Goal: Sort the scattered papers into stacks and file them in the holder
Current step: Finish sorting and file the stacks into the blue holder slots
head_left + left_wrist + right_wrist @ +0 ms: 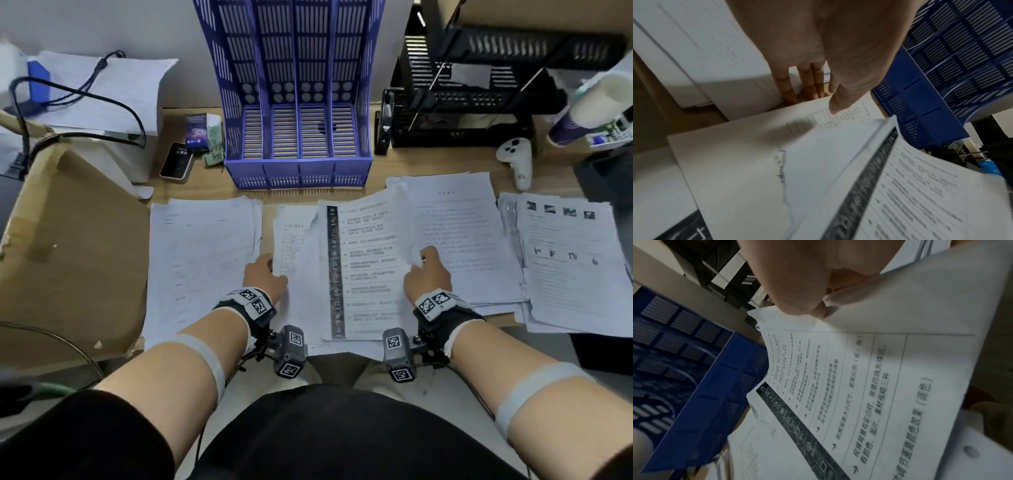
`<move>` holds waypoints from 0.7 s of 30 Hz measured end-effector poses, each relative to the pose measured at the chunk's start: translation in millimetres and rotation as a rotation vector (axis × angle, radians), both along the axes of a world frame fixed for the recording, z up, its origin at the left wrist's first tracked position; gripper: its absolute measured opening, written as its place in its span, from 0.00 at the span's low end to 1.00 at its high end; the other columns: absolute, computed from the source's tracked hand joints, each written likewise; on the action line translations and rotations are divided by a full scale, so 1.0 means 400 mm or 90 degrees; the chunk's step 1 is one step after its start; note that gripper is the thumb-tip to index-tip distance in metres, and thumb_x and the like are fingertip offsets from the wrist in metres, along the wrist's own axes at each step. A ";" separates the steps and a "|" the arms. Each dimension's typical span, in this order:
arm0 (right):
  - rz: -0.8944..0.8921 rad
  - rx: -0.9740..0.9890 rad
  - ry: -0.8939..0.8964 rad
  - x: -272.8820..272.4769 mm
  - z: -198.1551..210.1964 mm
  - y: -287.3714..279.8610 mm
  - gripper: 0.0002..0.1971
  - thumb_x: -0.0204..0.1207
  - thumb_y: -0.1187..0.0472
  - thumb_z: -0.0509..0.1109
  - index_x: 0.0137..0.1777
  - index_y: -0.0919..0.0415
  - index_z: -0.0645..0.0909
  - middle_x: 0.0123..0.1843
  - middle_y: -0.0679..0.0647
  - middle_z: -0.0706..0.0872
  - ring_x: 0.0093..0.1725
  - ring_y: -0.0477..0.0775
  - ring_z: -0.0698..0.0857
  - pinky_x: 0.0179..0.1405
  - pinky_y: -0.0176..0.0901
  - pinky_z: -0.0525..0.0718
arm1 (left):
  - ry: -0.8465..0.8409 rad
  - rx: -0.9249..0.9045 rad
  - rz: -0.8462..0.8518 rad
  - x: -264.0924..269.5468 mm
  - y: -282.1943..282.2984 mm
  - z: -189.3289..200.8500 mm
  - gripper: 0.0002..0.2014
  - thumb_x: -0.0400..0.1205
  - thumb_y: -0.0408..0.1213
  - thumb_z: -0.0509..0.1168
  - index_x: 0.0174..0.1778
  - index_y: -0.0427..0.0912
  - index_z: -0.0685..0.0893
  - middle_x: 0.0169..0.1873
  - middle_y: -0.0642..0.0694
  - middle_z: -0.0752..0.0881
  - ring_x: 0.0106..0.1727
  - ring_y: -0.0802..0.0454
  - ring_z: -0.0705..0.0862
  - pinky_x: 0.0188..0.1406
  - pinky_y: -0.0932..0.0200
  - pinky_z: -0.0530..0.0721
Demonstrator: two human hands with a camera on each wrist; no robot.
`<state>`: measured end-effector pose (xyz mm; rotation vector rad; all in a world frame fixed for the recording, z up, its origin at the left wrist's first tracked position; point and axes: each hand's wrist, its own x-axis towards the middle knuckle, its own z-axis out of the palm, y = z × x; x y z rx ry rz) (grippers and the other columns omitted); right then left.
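A blue slotted file holder stands upright at the back centre of the desk. Several paper stacks lie in a row in front of it. My left hand holds the left edge of the middle stack, whose top sheet carries a small table. In the left wrist view its thumb lies on top while the fingers go under the edge. My right hand pinches the right edge of a sheet with a dark vertical strip, raised slightly over the middle stack. The pinch also shows in the right wrist view.
A plain stack lies at the left, a text stack at the right and a picture-printed stack at the far right. A cardboard box fills the left side. A phone, a white controller and a black rack flank the holder.
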<state>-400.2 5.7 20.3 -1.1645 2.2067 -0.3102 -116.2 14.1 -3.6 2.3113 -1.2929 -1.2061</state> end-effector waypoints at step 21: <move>0.061 0.087 -0.122 -0.021 -0.012 0.019 0.10 0.79 0.67 0.61 0.35 0.61 0.70 0.33 0.51 0.75 0.39 0.56 0.75 0.29 0.40 0.67 | -0.155 0.096 -0.190 -0.056 -0.003 -0.002 0.27 0.76 0.41 0.66 0.75 0.52 0.76 0.68 0.40 0.75 0.67 0.39 0.78 0.65 0.45 0.83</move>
